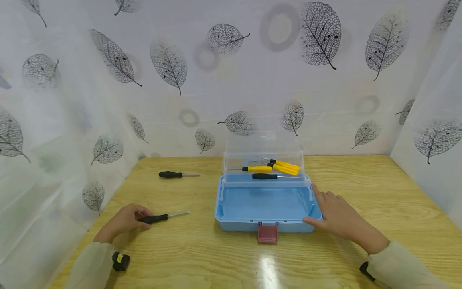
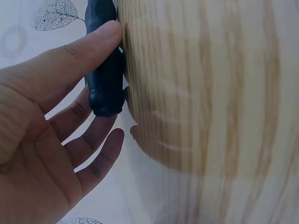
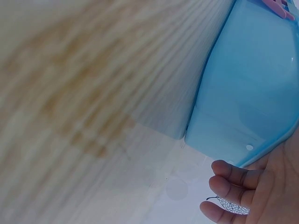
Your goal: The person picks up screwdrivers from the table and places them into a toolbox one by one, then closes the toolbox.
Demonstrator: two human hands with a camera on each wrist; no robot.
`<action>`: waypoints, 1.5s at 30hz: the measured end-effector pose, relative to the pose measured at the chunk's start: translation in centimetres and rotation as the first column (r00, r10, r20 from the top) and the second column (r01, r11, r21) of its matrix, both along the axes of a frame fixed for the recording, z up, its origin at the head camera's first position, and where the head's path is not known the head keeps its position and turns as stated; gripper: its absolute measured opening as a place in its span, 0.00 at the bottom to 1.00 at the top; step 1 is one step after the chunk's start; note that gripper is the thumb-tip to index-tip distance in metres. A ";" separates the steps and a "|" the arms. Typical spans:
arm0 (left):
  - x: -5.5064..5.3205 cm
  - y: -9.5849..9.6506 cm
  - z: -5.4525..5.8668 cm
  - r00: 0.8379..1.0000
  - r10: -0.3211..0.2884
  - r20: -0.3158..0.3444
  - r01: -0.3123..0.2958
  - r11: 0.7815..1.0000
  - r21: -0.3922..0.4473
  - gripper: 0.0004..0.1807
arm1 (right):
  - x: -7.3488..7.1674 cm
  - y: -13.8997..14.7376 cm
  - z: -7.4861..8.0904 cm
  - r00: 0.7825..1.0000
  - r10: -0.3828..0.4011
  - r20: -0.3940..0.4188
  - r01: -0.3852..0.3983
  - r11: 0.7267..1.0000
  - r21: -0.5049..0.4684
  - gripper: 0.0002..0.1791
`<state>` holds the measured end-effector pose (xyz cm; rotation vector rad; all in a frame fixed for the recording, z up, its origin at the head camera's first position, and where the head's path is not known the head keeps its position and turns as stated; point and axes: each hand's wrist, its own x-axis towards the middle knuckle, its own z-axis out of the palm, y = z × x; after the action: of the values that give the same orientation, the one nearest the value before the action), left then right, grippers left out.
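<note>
My left hand (image 1: 126, 218) pinches the black handle of a screwdriver (image 1: 155, 218) between thumb and fingers, low over the left part of the table. Its metal shaft points right; in the left wrist view the black handle (image 2: 106, 79) hangs past the thumb, with the other fingers spread loosely below. My right hand (image 1: 337, 214) rests on the right end of an open light-blue toolbox (image 1: 267, 202), thumb at the front corner and index finger along the side. In the right wrist view its remaining fingers (image 3: 231, 182) extend loosely beside the blue wall.
A clear raised tray (image 1: 231, 184) at the box's back holds three yellow-handled screwdrivers (image 1: 257, 169) and a black-handled one (image 1: 264, 176). Another black screwdriver (image 1: 171, 175) lies at the table's back left. A pink latch (image 1: 268, 233) hangs at the box's front. Leaf-patterned curtains (image 1: 252, 92) surround the table.
</note>
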<state>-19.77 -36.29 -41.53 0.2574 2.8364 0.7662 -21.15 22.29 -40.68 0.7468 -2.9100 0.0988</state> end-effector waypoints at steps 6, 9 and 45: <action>0.2 -0.5 0.2 1.000 -0.024 -0.001 0.024 1.000 -0.002 0.20 | 0.1 0.0 0.1 1.000 -0.007 0.013 0.007 1.000 -0.004 0.57; 0.3 -0.7 0.1 1.000 -0.016 0.000 0.016 1.000 -0.007 0.20 | 0.1 0.0 0.1 1.000 -0.006 0.013 0.006 1.000 -0.005 0.57; 0.3 -0.1 0.1 0.998 0.059 0.013 -0.058 0.998 -0.018 0.20 | 0.1 -0.1 0.1 1.000 -0.009 0.021 0.010 1.000 -0.014 0.57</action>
<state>-19.43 -36.43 -41.46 0.1666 2.8479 0.7513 -21.08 22.21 -40.63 0.7338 -2.9289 0.1267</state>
